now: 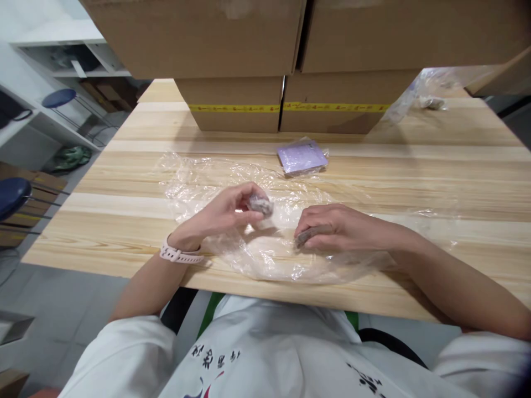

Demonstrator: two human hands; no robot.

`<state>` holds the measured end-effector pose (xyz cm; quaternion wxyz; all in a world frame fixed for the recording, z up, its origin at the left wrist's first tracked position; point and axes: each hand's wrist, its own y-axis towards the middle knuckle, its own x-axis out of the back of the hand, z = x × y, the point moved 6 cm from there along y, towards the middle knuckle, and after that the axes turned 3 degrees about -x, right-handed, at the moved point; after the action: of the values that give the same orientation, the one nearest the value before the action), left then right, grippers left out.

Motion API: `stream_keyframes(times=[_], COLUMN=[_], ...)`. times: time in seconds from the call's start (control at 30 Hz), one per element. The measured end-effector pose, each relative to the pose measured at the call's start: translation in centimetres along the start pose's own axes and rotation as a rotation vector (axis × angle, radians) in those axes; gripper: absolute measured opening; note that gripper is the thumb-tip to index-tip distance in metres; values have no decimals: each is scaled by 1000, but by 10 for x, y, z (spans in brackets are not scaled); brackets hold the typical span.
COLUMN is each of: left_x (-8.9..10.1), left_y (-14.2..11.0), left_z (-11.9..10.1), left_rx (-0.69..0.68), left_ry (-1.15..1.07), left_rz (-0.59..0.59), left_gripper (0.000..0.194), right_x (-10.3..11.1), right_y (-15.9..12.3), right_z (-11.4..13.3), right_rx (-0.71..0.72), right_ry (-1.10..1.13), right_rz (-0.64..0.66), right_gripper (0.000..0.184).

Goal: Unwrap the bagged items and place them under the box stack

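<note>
Between the thumb and fingers of my left hand [232, 210] is a small greyish, mottled lump [261, 205], slightly blurred; its kind is not clear. My right hand [340, 228] pinches a flat grey-brown piece [312, 235], mostly covered by the fingers. Both hands are above a crumpled sheet of clear plastic film [265, 260] spread on the wooden table [103, 221]. Just beyond the hands, a flat purple packet [302, 157] in clear wrapping lies at the film's far edge.
Large cardboard boxes [232, 102] with yellow tape are stacked across the table's far side. More clear plastic with a small greyish item [432, 103] lies at the far right. Blue stools [58, 98] and white shelving [62, 33] stand to the left.
</note>
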<state>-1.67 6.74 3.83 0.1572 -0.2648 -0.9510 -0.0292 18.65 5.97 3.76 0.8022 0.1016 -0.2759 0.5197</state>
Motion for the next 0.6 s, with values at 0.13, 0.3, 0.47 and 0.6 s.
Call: stream_keyframes(times=[0.13, 0.3, 0.47, 0.6], left_x=[18, -11, -9, 4], left_y=[-1, -5, -1, 3], left_z=[-5, 4, 13, 16], left_rx=[-16, 170, 13, -144], left_ry=[-141, 185, 533, 614], left_rz=[-214, 308, 324, 193], left_gripper=[26, 20, 20, 19], right_x=[4, -14, -24, 0], right_y=[-3, -8, -6, -4], right_z=[-3, -19, -34, -35], right_rx=[-65, -160, -241, -175], right_ry=[298, 476, 348, 12], right_rz=[94, 331, 451, 226], right_gripper=[20, 29, 32, 30])
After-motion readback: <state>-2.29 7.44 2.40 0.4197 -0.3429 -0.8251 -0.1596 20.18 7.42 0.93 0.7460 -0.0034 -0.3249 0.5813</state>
